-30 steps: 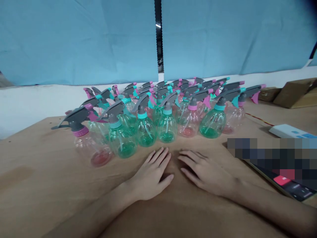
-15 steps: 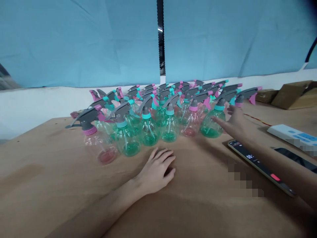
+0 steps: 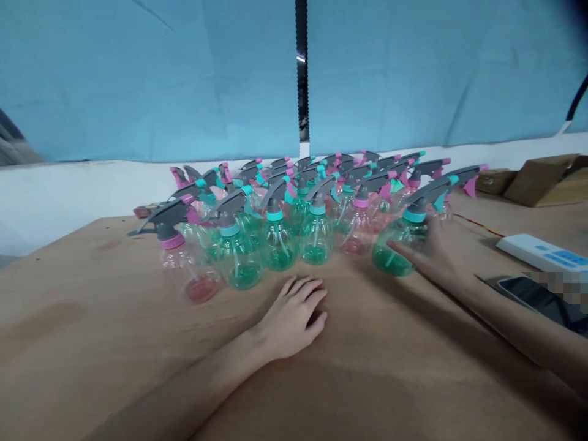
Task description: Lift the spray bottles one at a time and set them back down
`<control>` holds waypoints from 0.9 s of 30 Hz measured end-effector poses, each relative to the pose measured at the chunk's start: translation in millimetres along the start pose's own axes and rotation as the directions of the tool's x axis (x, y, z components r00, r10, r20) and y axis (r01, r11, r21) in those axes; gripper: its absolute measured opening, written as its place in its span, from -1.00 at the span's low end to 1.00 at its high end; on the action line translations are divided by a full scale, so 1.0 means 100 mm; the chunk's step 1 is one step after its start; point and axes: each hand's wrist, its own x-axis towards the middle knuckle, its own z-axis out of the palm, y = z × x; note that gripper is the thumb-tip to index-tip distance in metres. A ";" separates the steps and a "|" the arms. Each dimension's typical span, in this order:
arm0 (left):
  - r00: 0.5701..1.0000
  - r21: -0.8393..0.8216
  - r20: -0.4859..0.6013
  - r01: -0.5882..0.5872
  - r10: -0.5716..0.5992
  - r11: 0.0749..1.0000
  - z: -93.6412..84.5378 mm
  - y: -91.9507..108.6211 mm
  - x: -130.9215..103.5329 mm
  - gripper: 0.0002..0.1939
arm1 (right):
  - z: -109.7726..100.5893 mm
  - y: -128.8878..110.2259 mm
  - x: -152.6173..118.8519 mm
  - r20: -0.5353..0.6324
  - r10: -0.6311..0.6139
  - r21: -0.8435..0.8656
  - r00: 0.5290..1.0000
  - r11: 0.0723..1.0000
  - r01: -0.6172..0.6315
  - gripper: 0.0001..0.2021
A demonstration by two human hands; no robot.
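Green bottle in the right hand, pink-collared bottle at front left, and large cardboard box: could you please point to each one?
Green bottle (image 3: 407,231): head view, upper part of its body.
Pink-collared bottle (image 3: 189,267): head view, middle of its clear body.
Large cardboard box (image 3: 538,180): head view, its side panel.

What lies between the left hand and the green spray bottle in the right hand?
Bare wooden tabletop, with a shadow near the green spray bottle; the head view shows this.

Head view, single: from above the near side of the table (image 3: 55,373), facing forward and slightly down; bottles (image 3: 316,239) at close range, cloth (image 3: 138,79) beyond far edge.
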 end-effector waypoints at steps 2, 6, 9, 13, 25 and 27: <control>1.000 -0.013 0.003 0.008 -0.008 1.000 -0.01 0.01 0.00 -0.61 | 0.02 -0.20 -0.20 -0.075 0.062 -0.017 0.995 0.998 -0.063 -0.36; 0.999 -0.046 0.008 0.043 -0.043 0.998 -0.03 0.03 0.01 -0.48 | 0.13 -0.60 -0.55 -0.044 0.107 0.049 0.993 0.993 -0.105 -0.37; 0.998 -0.078 0.006 0.062 -0.061 0.995 -0.04 0.03 0.01 -0.37 | 0.25 -0.80 -0.66 0.066 0.052 0.077 0.996 0.995 -0.057 -0.28; 0.995 -0.117 -0.002 0.103 -0.104 0.988 -0.04 0.03 0.01 -0.27 | 0.41 -0.92 -0.65 0.239 -0.004 0.180 0.971 0.983 -0.041 -0.21; 0.981 -0.474 -0.117 0.084 -0.157 0.877 -0.16 0.00 0.05 -0.21 | 0.46 -0.85 -0.61 0.267 -0.041 0.349 0.963 0.935 -0.057 -0.11; 0.982 -0.659 -0.121 0.029 -0.143 0.752 -0.27 0.01 0.14 -0.11 | 0.44 -0.85 -0.62 0.268 -0.050 0.315 0.962 0.948 -0.038 -0.09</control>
